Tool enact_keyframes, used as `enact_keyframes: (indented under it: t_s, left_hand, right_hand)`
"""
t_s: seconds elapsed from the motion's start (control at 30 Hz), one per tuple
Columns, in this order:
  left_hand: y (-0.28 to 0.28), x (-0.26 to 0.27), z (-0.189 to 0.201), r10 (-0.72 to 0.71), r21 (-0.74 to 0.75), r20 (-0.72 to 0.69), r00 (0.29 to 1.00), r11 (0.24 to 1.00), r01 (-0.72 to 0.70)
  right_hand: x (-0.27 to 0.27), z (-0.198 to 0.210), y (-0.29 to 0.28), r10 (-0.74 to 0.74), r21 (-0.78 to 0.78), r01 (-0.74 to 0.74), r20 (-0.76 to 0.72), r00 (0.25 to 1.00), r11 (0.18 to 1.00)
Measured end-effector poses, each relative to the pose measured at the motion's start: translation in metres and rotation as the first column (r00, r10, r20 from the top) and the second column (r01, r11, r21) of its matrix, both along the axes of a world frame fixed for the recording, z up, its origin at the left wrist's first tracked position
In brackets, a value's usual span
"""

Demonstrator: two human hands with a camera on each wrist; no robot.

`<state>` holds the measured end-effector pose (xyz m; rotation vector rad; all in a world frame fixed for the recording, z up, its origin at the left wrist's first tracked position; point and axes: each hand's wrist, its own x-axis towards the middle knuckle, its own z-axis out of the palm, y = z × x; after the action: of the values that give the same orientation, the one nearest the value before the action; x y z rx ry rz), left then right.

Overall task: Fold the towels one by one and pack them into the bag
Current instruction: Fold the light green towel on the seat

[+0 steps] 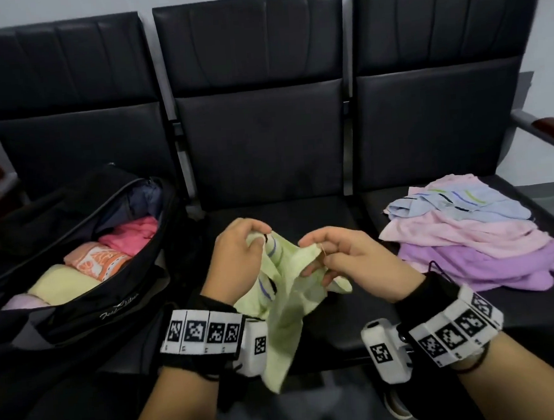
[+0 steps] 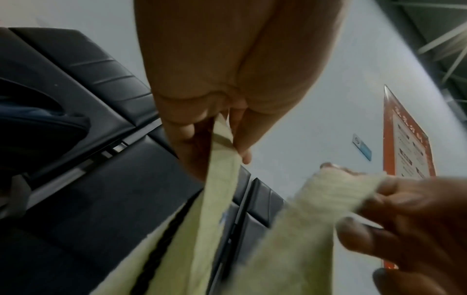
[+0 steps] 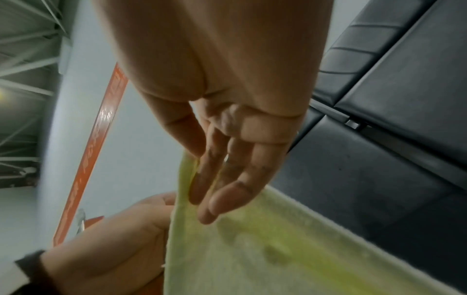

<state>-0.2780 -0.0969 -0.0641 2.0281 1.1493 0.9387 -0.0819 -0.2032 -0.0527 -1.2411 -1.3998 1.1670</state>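
**Green towel held up over the middle seat**

Left hand (image 1: 238, 258) and right hand (image 1: 344, 259) each pinch the top edge of the pale green towel (image 1: 285, 307), fingers curled on it; it hangs between them. Open black bag (image 1: 79, 309) left, unfolded towel pile (image 1: 468, 242) right

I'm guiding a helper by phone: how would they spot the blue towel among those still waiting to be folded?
Look at the row of black seats, then the rightmost seat, where a loose pile of towels lies. The blue towel sits on top, toward the backrest. It alone is pale blue with short coloured stripes; those beneath are pink and purple.
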Motion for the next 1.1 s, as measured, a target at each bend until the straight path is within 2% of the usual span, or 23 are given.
enact_keyframes:
  t_s: [0.07,0.13,0.27,0.43,0.63,0.8,0.97,1.1]
  left_hand:
    - [-0.002,-0.006,-0.005,-0.016,-0.031,0.001,1.000,0.999,0.016]
    - [-0.005,-0.009,-0.005,-0.027,-0.051,0.061,0.998,0.998,0.030]
    - [-0.014,-0.011,0.000,-0.057,-0.100,0.204,0.977,0.992,0.079]
    - [-0.024,-0.015,0.005,-0.123,-0.136,0.272,0.954,0.977,0.165]
    - [-0.033,-0.022,0.012,-0.243,-0.132,0.205,0.948,0.953,0.272]
    - [-0.036,-0.024,0.016,-0.283,-0.076,0.116,0.952,0.953,0.292]
    - [-0.036,-0.020,0.011,-0.197,0.077,0.041,0.980,0.978,0.193]
    - [-0.034,-0.020,0.005,-0.133,0.198,0.003,0.991,0.972,0.130]
  right_hand:
    - [-0.004,-0.004,0.002,-0.008,0.038,0.004,0.094,0.996,0.999]
    - [-0.011,-0.006,0.004,-0.053,0.100,0.039,0.146,0.988,0.994]
    - [-0.022,-0.005,0.012,-0.219,0.344,0.100,0.326,0.920,0.934]
    - [-0.036,0.001,0.020,-0.247,0.412,0.090,0.346,0.905,0.907]
    - [-0.043,0.000,0.022,-0.301,0.433,0.111,0.401,0.865,0.895]
    - [-0.048,0.000,0.021,-0.342,0.431,0.136,0.446,0.827,0.892]
    - [-0.051,-0.003,0.020,-0.338,0.411,0.165,0.393,0.855,0.896]
    - [-0.045,-0.010,0.019,-0.227,0.354,0.091,0.366,0.902,0.931]
